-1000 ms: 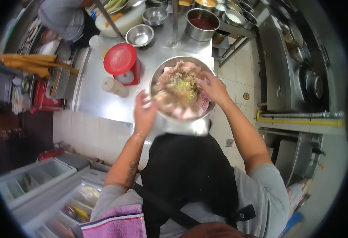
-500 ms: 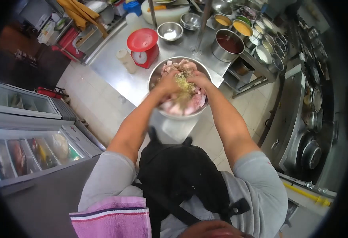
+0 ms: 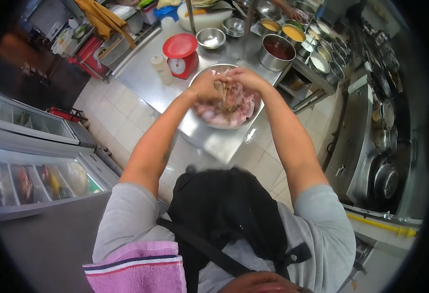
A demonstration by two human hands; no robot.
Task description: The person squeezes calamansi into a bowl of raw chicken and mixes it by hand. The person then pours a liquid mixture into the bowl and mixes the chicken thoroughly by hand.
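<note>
A wide metal bowl (image 3: 199, 117) stands on the steel table (image 3: 151, 90), holding pieces of raw pink meat (image 3: 244, 110) with brown and yellowish seasoning on them. My left hand (image 3: 205, 86) is in the bowl at its upper left, fingers curled against the meat. Opposite it, my right hand (image 3: 245, 78) reaches over the upper right side, its fingers bent down onto the meat. Both hands touch the meat near the far rim. The fingertips are partly hidden and blurred.
Behind the bowl are a red scale (image 3: 180, 53), a squeeze bottle (image 3: 161, 70), a small metal bowl (image 3: 210, 38) and a pot of dark red sauce (image 3: 277, 52). Another person's hand (image 3: 289, 10) shows over the sauce containers. A stove (image 3: 356, 146) runs along the right.
Both hands have moved to the far side of the bowl and closer together. The seasoning is more mixed into the meat. Another person's hand has appeared at the top.
</note>
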